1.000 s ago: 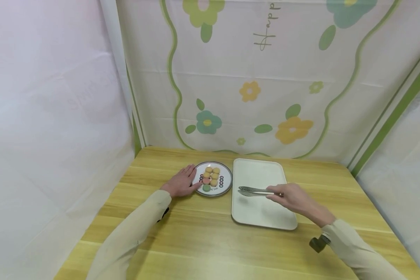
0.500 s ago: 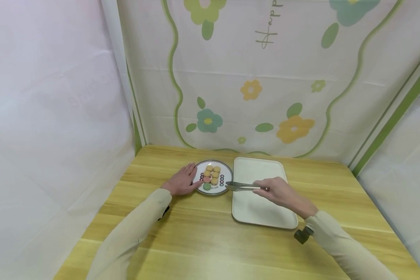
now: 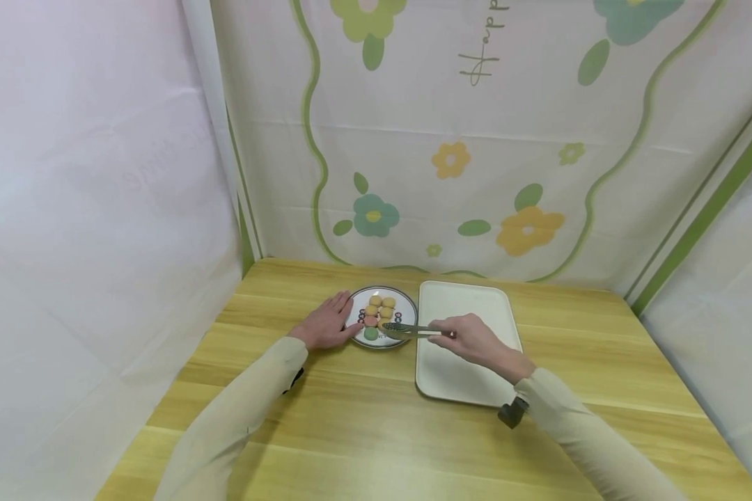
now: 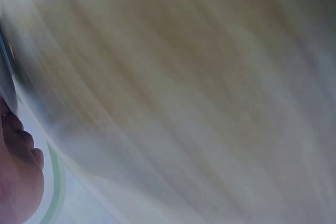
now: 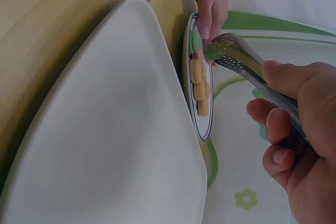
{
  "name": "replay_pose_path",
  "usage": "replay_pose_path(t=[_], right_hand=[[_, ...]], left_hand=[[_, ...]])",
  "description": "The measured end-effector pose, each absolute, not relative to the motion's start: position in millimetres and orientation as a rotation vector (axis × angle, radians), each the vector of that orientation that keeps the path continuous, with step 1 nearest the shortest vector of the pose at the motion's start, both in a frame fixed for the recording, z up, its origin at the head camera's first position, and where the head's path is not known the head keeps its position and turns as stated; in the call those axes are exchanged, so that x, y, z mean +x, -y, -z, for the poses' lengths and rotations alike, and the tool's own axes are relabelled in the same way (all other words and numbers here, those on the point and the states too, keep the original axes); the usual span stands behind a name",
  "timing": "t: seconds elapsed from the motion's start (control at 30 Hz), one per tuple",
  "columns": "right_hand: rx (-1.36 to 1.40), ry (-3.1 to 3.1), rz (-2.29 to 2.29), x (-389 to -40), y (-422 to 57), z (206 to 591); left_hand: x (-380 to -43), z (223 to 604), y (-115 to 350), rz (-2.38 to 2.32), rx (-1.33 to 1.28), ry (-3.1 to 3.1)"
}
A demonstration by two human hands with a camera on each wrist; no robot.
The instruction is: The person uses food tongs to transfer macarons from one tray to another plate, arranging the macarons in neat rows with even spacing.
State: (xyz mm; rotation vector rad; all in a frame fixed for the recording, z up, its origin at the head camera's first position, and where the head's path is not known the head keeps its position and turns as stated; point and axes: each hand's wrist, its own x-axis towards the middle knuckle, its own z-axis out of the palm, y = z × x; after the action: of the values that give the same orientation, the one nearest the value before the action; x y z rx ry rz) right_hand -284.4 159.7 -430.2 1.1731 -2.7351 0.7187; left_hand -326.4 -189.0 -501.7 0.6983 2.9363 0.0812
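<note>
My right hand point(image 3: 476, 339) grips metal food tongs point(image 5: 253, 72) with perforated tips, reaching left across the tray. In the head view the tips are over the right part of a round white plate point(image 3: 402, 304), by the front yellow macaron. On the plate sit several yellow macarons point(image 3: 388, 303), one pink macaron point(image 3: 370, 321) and one green macaron point(image 3: 371, 334). A green tint shows at the tongs' tips in the right wrist view; I cannot tell what it is. My left hand point(image 3: 327, 325) rests at the plate's left rim, fingers extended, thumb near the pink and green macarons.
A white rectangular tray point(image 3: 457, 376) lies just right of the plate. Both are on a wood-grain table point(image 3: 351, 431). Behind the table hangs a flower-patterned cloth point(image 3: 413, 195), with pale cloth walls at both sides. The left wrist view is mostly blurred.
My right hand has carried the tongs left from above the tray to over the plate's right side. The left hand and plate have stayed in place.
</note>
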Motion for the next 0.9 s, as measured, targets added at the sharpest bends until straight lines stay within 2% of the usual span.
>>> replay_pose_path(t=[0.9], right_hand=[[1.221,2.759,-0.779,-290.8,-143.8,450.1]], left_hand=[[-325.0,501.1,190.5,-0.084,0.716,-2.942]])
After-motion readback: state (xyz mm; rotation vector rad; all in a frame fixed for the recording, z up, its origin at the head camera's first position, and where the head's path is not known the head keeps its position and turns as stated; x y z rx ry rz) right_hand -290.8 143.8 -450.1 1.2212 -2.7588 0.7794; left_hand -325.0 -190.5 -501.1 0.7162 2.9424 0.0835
